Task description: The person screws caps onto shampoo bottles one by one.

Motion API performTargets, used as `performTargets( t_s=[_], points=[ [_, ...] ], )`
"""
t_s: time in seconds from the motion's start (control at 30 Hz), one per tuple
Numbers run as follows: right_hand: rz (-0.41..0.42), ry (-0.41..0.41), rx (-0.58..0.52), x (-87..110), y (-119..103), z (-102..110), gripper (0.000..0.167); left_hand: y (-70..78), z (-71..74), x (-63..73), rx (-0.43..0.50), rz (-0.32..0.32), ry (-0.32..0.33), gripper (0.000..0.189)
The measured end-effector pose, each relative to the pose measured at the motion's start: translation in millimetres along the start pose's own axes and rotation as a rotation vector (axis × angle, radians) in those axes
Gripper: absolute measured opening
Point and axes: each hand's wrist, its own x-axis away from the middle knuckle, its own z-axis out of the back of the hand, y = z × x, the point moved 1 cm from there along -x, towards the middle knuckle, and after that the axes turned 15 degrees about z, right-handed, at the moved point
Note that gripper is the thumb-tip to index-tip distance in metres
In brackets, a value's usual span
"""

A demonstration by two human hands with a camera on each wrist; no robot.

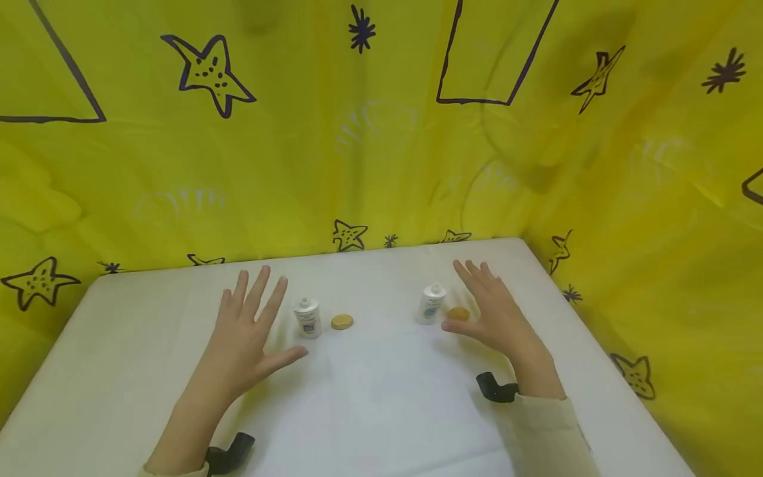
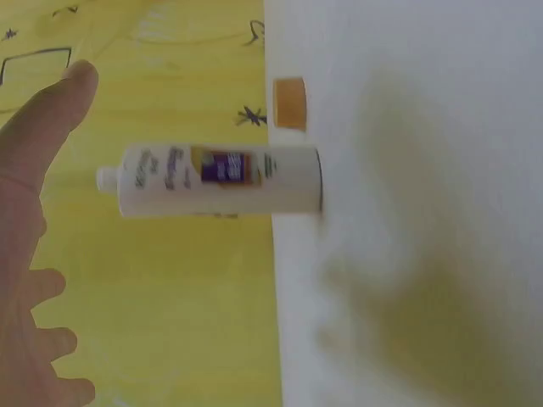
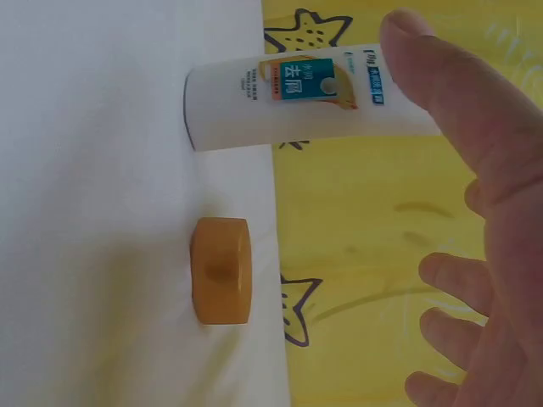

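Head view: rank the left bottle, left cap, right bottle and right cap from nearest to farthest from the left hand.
From the left hand:
1. Left bottle: just to the hand's right.
2. Left cap: right of that bottle.
3. Right bottle: well over to the right.
4. Right cap: right of that bottle, by the right hand.

Bottles (image 2: 182,199): smooth plastic. Caps (image 3: 222,292): smooth plastic, slight sheen. Tabletop cover (image 1: 387,397): matt cloth. Backdrop (image 1: 286,165): cloth-like, smooth.
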Motion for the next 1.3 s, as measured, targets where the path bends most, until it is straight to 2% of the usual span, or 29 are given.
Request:
performTargets(
  t_s=[0.2,0.37,0.6,0.83,0.97,1.17,1.3],
  points=[
    [-0.002,-0.039,-0.025,-2.1,5.0,-6.8,0.106,29.3,1.8,2.4,0.044,-0.095,0.013,0.101],
    [-0.017,-0.078,-0.037,-3.4,6.3,-9.7,0.102,54.8,-1.0,0.2,0.086,-0.172,-0.003,0.100],
    [-0.050,-0.102,-0.032,-5.3,5.2,-13.5,0.086,86.3,-18.7,-1.4,0.142,-0.278,-0.052,0.099],
    [-0.068,-0.115,-0.029,-4.7,7.7,-19.8,0.072,108.9,-40.8,-11.1,0.160,-0.302,-0.147,0.096],
    [-0.087,-0.127,-0.034,-2.5,9.3,-22.3,0.062,120.7,-54.6,-18.6,0.232,-0.243,-0.276,0.091],
    [-0.132,-0.139,-0.043,1.2,11.1,-19.8,0.056,136.4,-75.5,-32.2,0.462,-0.030,-0.467,0.081],
    [-0.145,-0.133,-0.058,3.8,11.7,-18.9,0.055,146.5,-86.3,-42.1,0.575,0.091,-0.527,0.077]
  ],
)
